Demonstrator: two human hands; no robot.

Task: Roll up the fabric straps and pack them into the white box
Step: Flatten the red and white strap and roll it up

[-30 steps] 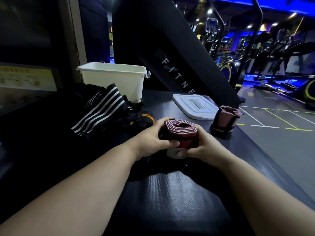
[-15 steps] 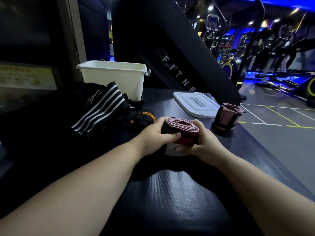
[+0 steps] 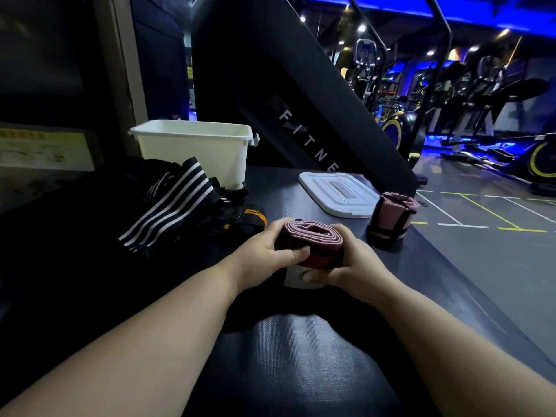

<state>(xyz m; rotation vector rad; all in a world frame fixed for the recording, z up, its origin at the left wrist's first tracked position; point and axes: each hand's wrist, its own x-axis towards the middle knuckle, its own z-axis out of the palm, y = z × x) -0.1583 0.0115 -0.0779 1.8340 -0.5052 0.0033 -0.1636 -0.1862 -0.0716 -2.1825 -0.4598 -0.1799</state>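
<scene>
A pink fabric strap (image 3: 311, 237), wound into a flattened roll, sits between both hands just above the dark mat. My left hand (image 3: 264, 252) grips its left side with the thumb across the front. My right hand (image 3: 350, 260) curls round its right side and underside. A white tag or strap end (image 3: 296, 276) shows beneath the roll. A second pink strap (image 3: 391, 216), rolled and bound with black bands, stands upright to the right. The open white box (image 3: 192, 145) stands at the back left. Its white lid (image 3: 338, 192) lies flat at the back right.
A heap of black straps with white stripes (image 3: 171, 206) and a black-and-orange strap (image 3: 249, 216) lie left of my hands, in front of the box. A slanted black machine panel (image 3: 301, 100) rises behind. The mat's right edge (image 3: 469, 284) drops to the gym floor.
The roll and both hands stay in nearly the same place. My fingers have shifted slightly round the roll, which looks a little flatter and tighter.
</scene>
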